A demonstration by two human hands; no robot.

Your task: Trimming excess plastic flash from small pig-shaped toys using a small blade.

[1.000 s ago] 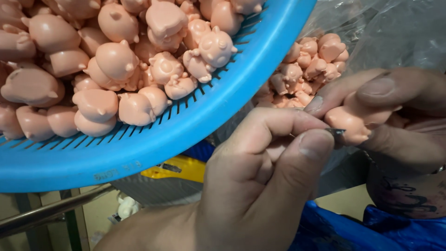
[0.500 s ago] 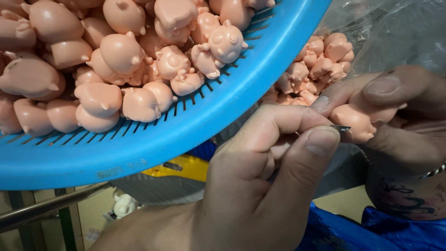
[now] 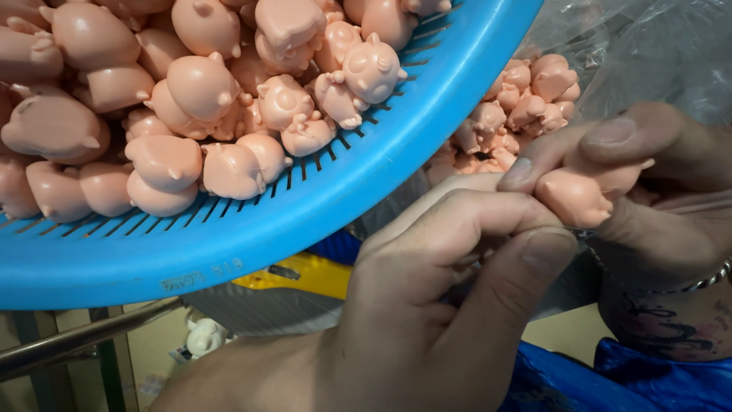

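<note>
I see the right hand (image 3: pixel 648 191) pinching a pink toy figure (image 3: pixel 579 194) just beside the blue basket (image 3: pixel 305 221) of like figures, while the left hand (image 3: pixel 450 305) is clenched on something thin against it, likely a trimming tool, though I cannot tell.

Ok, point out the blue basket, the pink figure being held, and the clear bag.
blue basket (image 3: pixel 320 206): head view, on its slotted wall.
pink figure (image 3: pixel 576 197): head view, on its rounded body between the right hand's fingers.
clear bag (image 3: pixel 648 53): head view, on its crinkled plastic.
</note>
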